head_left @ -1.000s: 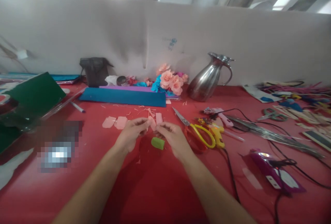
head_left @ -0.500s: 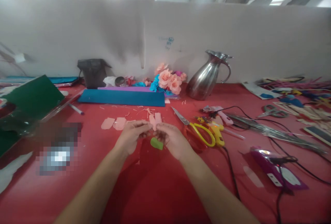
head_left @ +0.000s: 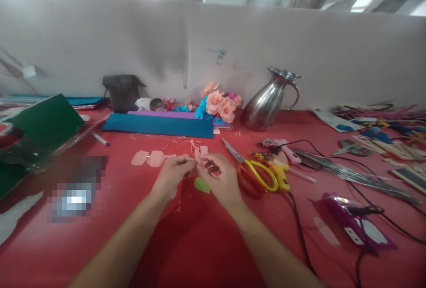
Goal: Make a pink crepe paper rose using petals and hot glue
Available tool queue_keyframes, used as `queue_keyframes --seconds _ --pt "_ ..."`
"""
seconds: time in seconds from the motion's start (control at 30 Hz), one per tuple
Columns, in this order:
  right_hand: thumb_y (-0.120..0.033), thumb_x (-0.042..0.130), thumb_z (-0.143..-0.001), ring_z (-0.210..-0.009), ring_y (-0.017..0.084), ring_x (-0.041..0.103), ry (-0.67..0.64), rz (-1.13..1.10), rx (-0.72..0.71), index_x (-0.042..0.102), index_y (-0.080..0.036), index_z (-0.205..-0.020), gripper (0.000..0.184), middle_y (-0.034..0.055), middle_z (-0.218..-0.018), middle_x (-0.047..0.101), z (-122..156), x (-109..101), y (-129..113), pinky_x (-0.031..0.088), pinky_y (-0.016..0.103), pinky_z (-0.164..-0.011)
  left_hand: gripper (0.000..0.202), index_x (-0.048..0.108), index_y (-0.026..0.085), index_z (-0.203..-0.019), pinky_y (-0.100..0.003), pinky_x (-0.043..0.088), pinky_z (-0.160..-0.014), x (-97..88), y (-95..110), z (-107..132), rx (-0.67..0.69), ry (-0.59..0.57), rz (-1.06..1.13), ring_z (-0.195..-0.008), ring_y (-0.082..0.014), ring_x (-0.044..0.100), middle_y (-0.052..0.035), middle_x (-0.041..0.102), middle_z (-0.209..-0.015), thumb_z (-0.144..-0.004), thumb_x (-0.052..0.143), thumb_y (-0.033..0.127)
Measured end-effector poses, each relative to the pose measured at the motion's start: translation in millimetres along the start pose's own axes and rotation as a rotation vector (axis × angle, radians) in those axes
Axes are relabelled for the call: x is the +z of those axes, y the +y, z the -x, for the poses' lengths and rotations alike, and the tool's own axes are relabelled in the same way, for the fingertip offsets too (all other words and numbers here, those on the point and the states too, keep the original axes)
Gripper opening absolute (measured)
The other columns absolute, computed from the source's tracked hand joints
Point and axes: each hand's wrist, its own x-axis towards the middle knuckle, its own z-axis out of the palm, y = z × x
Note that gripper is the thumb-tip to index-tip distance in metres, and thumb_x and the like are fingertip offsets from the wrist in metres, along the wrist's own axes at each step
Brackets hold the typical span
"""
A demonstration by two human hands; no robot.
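Observation:
Between my fingertips is a small pink paper petal (head_left: 199, 157), partly hidden by the fingers. My left hand (head_left: 173, 173) pinches its lower left side. On the right, my right hand (head_left: 222, 176) has thumb and fingers closed on the same piece. A green leaf-shaped piece (head_left: 202, 185) lies below, between the hands. Left of my left hand, cut pink paper pieces (head_left: 155, 158) rest on the red table (head_left: 206, 243). Thin pink scraps (head_left: 181, 142) are scattered just beyond the fingers.
Yellow-handled scissors (head_left: 262, 175) lie right of my right hand, beside a yellow glue gun (head_left: 282, 176). A purple power strip (head_left: 357, 223) with cables sits farther right. Behind stand a blue paper roll (head_left: 159, 125), paper flowers (head_left: 219, 104) and a metal jug (head_left: 268, 99).
My right hand's fingers have shifted over the pink piece, which now appears narrower and more covered. My left hand stays nearly in place. The view has shifted slightly.

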Motion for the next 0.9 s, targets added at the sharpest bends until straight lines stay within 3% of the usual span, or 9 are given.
queue_keyframes --seconds 0.1,0.4,0.57,0.67,0.9 --pt "-0.026 0.063 -0.074 -0.071 0.018 0.062 0.024 0.032 -0.022 0.069 -0.024 -0.086 0.014 0.0047 -0.087 0.069 1.9 1.1 0.2 0.050 0.031 -0.067 0.011 0.066 0.015 -0.064 -0.023 0.039 -0.059 0.6 -0.3 0.3 0.008 0.002 0.002 -0.058 -0.0094 0.051 -0.0009 0.061 -0.062 -0.067 0.065 0.026" --pt "-0.026 0.065 -0.069 -0.074 0.020 0.065 0.034 -0.265 0.262 0.072 -0.020 -0.082 0.016 0.0045 -0.081 0.072 -1.2 2.0 -0.1 0.051 0.033 -0.071 0.013 0.067 0.015 -0.074 -0.023 0.041 -0.064 0.7 1.7 2.0 -0.011 -0.081 0.106 -0.064 -0.0099 0.055 -0.0026 0.065 -0.071 -0.068 0.068 0.027" --pt "-0.028 0.070 -0.065 -0.064 0.016 0.062 0.101 -0.432 0.401 0.072 -0.019 -0.082 0.020 0.0017 -0.068 0.068 -4.5 -0.5 2.9 0.049 0.031 -0.066 0.024 0.050 0.018 -0.066 -0.021 0.038 -0.056 -5.2 4.7 -1.3 -0.024 -0.102 0.370 -0.052 -0.0054 0.046 0.0069 0.049 -0.058 -0.058 0.072 0.012" --pt "-0.028 0.070 -0.065 -0.063 0.015 0.060 0.093 -0.487 0.420 0.071 -0.019 -0.081 0.019 0.0014 -0.067 0.067 -4.9 -0.5 2.6 0.048 0.031 -0.065 0.028 0.045 0.018 -0.063 -0.021 0.039 -0.056 -9.4 5.3 -3.4 -0.046 -0.159 0.439 -0.052 -0.0057 0.046 0.0073 0.046 -0.057 -0.056 0.068 0.006" --pt "-0.026 0.070 -0.065 -0.064 0.014 0.059 0.076 -0.520 0.417 0.071 -0.019 -0.080 0.016 0.0002 -0.067 0.066 -5.0 0.9 0.9 0.047 0.029 -0.067 0.021 0.053 0.016 -0.067 -0.023 0.043 -0.062 -4.9 -0.7 -4.1 -0.127 -0.239 0.429 -0.060 -0.0070 0.053 0.0041 0.054 -0.067 -0.058 0.069 0.005"
